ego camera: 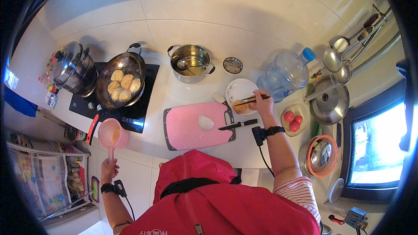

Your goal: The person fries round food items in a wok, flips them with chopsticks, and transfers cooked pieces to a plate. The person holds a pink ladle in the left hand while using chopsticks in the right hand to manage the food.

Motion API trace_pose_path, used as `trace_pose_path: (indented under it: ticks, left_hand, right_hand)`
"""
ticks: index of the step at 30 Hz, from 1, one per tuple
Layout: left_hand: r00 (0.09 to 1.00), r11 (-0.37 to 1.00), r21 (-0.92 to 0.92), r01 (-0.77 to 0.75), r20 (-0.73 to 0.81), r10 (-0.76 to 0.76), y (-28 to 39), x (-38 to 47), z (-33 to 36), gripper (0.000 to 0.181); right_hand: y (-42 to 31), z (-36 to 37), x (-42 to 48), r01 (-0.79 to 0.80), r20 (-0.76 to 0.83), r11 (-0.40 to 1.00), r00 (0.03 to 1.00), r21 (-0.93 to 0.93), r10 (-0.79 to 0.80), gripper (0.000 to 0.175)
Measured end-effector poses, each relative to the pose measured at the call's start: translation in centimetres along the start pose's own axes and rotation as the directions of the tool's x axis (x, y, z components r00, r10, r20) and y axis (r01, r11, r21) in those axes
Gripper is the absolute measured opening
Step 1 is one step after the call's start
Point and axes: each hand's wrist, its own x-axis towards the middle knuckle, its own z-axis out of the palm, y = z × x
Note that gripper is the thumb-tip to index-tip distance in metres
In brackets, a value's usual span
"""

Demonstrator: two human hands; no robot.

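Note:
My left hand [109, 170] grips the handle of a pink plastic dipper [104, 132], held by the counter's front edge below the cooktop; something yellowish shows inside. In my right hand [265, 106] are dark chopsticks [245, 101], their tips over browned patties [239, 107] on a white plate [240, 88]. Whether the chopsticks grip a patty, I cannot tell. Several golden patties [126, 81] lie in a wok [122, 62] on the black cooktop [138, 117]. Before me lies a pink cutting board [183, 120] bearing a white, onion-like piece [206, 122]. A black-handled knife [245, 123] overlaps its right edge.
A lidded steamer pot [73, 68] stands left of the wok. Behind the board are a steel pot [189, 77] with a ladle inside and a small patterned bowl [233, 65]. A large water bottle [284, 73] and a dish of red tomatoes [294, 126] flank the plate's right.

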Motion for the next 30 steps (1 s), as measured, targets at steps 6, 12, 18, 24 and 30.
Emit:
trace_pose_path:
  ticks: [6,12,18,24,30]
  left_hand:
    - [1.0,0.999,0.027,-0.017,0.005,0.017,-0.1,0.3,0.0,0.035]
    - [1.0,0.999,0.02,-0.024,-0.013,0.025,0.3,-0.2,0.2,0.029]
    - [1.0,1.0,-0.009,-0.024,-0.01,0.024,0.5,-0.4,0.3,0.028]
    - [1.0,1.0,-0.027,-0.009,-0.012,0.009,0.4,-0.5,0.3,0.028]
    - [1.0,1.0,-0.015,-0.023,-0.02,0.022,0.4,-0.5,0.3,0.028]
  right_hand:
    - [-3.1,0.4,-1.5,-0.06,-0.093,0.995,0.993,0.078,0.067,0.019]
    - [-2.4,-0.8,-1.6,-0.057,-0.072,0.998,0.996,0.016,0.058,0.019]
    - [0.0,-3.0,1.4,0.004,0.083,0.994,0.997,-0.11,0.005,0.02]
    - [-1.6,-5.9,2.3,-0.091,0.206,0.991,0.972,-0.097,0.109,0.02]
    - [-3.6,-6.7,2.1,-0.079,0.205,0.987,0.973,-0.14,0.107,0.02]
